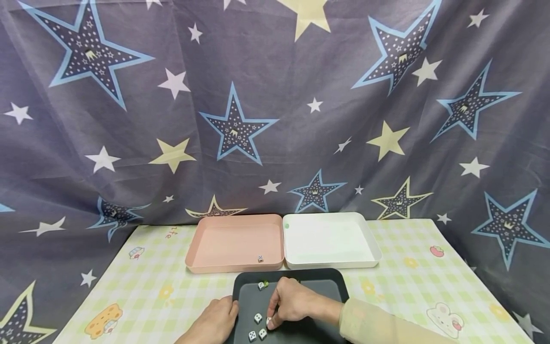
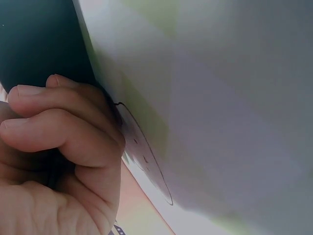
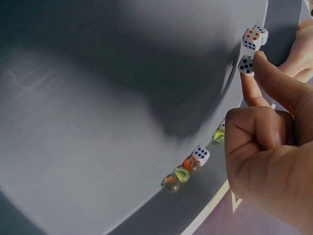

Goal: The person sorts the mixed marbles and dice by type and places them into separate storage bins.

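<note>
My right hand (image 1: 292, 301) reaches into the dark grey tray (image 1: 339, 279) and pinches a white die (image 3: 246, 65) between thumb and fingertip. Just beside it lie other dice, one with red pips (image 3: 252, 39). My left hand (image 1: 210, 321) rests at the tray's left rim with its fingers loosely curled, and nothing shows in it in the left wrist view. Along the far side of the tray, a die (image 3: 200, 155) sits in line with glass marbles, among them a yellow-green marble (image 3: 181, 175) and an orange one (image 3: 190, 164); my right hand partly hides this row from the head camera.
Behind the dark tray, a pink tray (image 1: 236, 267) holds one die (image 1: 260, 259). To its right, a white tray (image 1: 331, 264) has a small green marble-like thing (image 1: 287, 226) in its far left corner. A checked tablecloth (image 1: 150, 277) covers the table; a star-patterned curtain (image 1: 275, 71) hangs behind.
</note>
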`<state>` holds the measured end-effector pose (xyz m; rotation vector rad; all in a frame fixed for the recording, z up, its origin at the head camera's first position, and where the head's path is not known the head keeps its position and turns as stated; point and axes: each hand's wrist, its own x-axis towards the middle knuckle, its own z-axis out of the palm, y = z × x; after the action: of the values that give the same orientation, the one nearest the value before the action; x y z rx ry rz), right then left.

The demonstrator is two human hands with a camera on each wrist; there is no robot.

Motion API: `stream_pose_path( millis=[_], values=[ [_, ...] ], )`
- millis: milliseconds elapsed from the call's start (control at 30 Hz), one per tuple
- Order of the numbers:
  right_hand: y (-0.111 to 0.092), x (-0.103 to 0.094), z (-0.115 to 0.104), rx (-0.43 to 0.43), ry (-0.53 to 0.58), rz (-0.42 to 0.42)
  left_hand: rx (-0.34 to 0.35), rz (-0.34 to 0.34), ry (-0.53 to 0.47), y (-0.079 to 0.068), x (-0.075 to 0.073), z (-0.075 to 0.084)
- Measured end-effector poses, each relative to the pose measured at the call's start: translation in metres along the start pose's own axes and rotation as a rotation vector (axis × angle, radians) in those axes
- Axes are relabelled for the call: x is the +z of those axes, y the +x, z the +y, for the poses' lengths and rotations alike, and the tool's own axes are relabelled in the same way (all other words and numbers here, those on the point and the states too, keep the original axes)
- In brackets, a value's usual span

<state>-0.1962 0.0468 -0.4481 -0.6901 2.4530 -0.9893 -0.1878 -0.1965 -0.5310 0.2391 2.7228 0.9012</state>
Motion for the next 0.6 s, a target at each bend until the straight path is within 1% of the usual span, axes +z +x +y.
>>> stream_pose_path(
  millis=[67,133,200,233,267,300,333,400,433,533,567,600],
  values=[
    [0.0000,-0.0013,-0.0002,-0.002,0.001,0.006,-0.005,-0.008,-0.002,-0.0019,-0.0024,0.0031],
    [0.0000,-0.0026,-0.0004,-0.006,-0.003,0.014,0.009,0.000,-0.012,-0.0051,-0.0051,0.0070],
    [0.0000,-0.0040,-0.0008,-0.012,-0.005,0.020,-0.006,-0.011,-0.023,-0.0063,-0.0077,0.0098],
    [0.0001,-0.0045,-0.0009,-0.017,-0.006,0.022,0.004,0.000,-0.026,-0.0071,-0.0079,0.0107],
    [0.0002,-0.0051,-0.0012,-0.021,-0.005,0.022,-0.002,-0.007,-0.020,-0.0062,-0.0077,0.0098],
    [0.0003,-0.0056,-0.0013,-0.022,-0.004,0.023,0.006,0.001,-0.023,-0.0065,-0.0072,0.0094],
    [0.0004,-0.0061,-0.0015,-0.022,-0.003,0.024,-0.004,-0.006,-0.022,-0.0057,-0.0069,0.0088],
    [0.0007,-0.0068,-0.0019,-0.024,-0.003,0.027,0.012,-0.002,-0.015,-0.0045,-0.0048,0.0058],
    [0.0009,-0.0071,-0.0019,-0.022,-0.004,0.028,0.022,0.011,-0.016,-0.0052,-0.0048,0.0063],
    [0.0015,-0.0083,-0.0020,-0.016,-0.012,0.032,0.024,0.015,-0.021,-0.0050,-0.0042,0.0065],
    [0.0016,-0.0089,-0.0020,-0.016,-0.012,0.030,0.034,0.025,-0.020,-0.0059,-0.0042,0.0071],
    [0.0017,-0.0095,-0.0020,-0.014,-0.012,0.030,0.017,0.019,-0.016,-0.0056,-0.0047,0.0075]
  ],
)
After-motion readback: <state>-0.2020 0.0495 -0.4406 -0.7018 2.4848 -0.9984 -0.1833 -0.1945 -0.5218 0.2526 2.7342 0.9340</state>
